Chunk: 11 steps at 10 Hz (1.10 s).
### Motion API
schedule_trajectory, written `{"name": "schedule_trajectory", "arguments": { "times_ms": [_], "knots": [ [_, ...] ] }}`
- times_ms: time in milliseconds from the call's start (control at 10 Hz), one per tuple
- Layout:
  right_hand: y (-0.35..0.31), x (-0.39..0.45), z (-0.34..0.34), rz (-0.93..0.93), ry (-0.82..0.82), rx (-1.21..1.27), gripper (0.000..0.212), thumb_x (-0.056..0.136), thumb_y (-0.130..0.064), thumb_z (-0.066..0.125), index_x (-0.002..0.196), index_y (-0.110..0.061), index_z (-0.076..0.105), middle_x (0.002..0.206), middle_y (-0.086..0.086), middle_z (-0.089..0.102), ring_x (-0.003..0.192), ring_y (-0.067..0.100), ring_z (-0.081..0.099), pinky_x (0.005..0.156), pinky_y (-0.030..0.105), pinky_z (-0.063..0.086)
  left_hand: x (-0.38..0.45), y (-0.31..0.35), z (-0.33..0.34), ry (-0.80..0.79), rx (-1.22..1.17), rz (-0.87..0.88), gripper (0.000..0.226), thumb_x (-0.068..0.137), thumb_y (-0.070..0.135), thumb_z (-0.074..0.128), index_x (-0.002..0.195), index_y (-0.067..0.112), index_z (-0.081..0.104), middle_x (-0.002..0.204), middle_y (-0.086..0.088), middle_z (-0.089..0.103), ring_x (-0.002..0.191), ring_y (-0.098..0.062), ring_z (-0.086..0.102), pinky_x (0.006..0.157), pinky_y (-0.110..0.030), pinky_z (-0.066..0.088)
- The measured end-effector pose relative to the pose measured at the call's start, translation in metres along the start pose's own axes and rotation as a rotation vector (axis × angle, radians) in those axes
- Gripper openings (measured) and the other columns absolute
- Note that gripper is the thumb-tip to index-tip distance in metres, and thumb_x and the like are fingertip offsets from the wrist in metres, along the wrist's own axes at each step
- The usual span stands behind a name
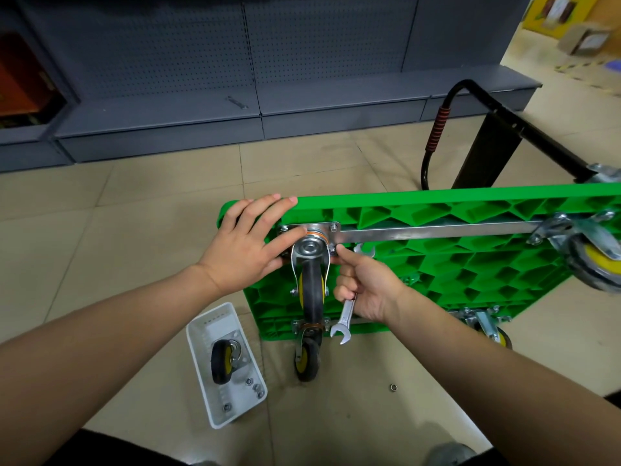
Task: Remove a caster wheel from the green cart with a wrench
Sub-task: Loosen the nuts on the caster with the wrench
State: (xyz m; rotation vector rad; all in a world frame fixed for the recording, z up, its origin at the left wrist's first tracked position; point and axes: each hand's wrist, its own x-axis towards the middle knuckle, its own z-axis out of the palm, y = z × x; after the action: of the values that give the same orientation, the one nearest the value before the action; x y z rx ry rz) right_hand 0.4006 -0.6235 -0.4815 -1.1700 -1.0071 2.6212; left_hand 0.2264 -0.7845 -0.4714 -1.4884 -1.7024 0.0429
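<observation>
The green cart (453, 260) stands on its side with its ribbed underside facing me. A black-and-yellow caster wheel (312, 290) hangs from a metal mounting plate (311, 230) near the cart's upper left corner. My left hand (250, 243) lies flat over that corner, fingers straight, thumb against the plate. My right hand (364, 285) grips a silver open-ended wrench (344, 319) in its curled fingers, while its fingertip and thumb touch a nut (333, 251) at the plate's right edge. The wrench's upper jaw (364, 251) sticks out above the hand.
A white tray (225, 364) on the tiled floor holds a loose caster and several nuts. A small nut (392, 387) lies on the floor. Other casters (307, 356) (594, 260) remain on the cart. The black handle (437, 129) reaches toward grey shelving (201, 95).
</observation>
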Motion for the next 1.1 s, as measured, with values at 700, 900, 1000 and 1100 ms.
{"name": "schedule_trajectory", "arguments": {
  "times_ms": [700, 900, 1000, 1100],
  "knots": [
    [0.011, 0.010, 0.007, -0.089, 0.115, 0.030, 0.019, 0.102, -0.025, 0.056, 0.094, -0.008, 0.061, 0.051, -0.007, 0.026, 0.031, 0.007, 0.019, 0.031, 0.021, 0.021, -0.001, 0.001, 0.000, -0.003, 0.000, -0.008, 0.066, 0.082, 0.051, 0.075, 0.142, 0.032, 0.055, 0.157, -0.014, 0.040, 0.140, -0.036, 0.041, 0.109, -0.052, 0.031],
    [0.007, 0.004, 0.006, 0.015, 0.032, -0.031, 0.020, 0.101, -0.031, 0.059, 0.089, -0.015, 0.058, 0.043, -0.010, 0.024, 0.033, 0.007, 0.017, 0.035, 0.022, 0.019, -0.001, 0.001, 0.000, -0.012, -0.002, -0.011, 0.064, 0.083, 0.050, 0.073, 0.142, 0.032, 0.055, 0.158, -0.013, 0.040, 0.140, -0.037, 0.042, 0.109, -0.052, 0.032],
    [0.002, -0.001, 0.005, 0.060, 0.006, -0.067, 0.031, 0.100, -0.034, 0.058, 0.075, -0.016, 0.054, 0.042, -0.009, 0.023, 0.033, 0.008, 0.016, 0.037, 0.022, 0.017, -0.001, 0.002, -0.001, -0.014, -0.003, -0.011, 0.063, 0.084, 0.049, 0.073, 0.141, 0.032, 0.055, 0.157, -0.013, 0.040, 0.139, -0.037, 0.043, 0.108, -0.052, 0.033],
    [0.002, -0.003, 0.007, 0.032, 0.026, -0.054, 0.026, 0.101, -0.031, 0.057, 0.081, -0.015, 0.059, 0.044, -0.010, 0.024, 0.033, 0.007, 0.015, 0.034, 0.020, 0.016, 0.000, 0.002, -0.001, -0.013, -0.002, -0.013, 0.063, 0.084, 0.050, 0.073, 0.141, 0.032, 0.055, 0.157, -0.014, 0.041, 0.139, -0.037, 0.043, 0.108, -0.052, 0.034]
  ]
}}
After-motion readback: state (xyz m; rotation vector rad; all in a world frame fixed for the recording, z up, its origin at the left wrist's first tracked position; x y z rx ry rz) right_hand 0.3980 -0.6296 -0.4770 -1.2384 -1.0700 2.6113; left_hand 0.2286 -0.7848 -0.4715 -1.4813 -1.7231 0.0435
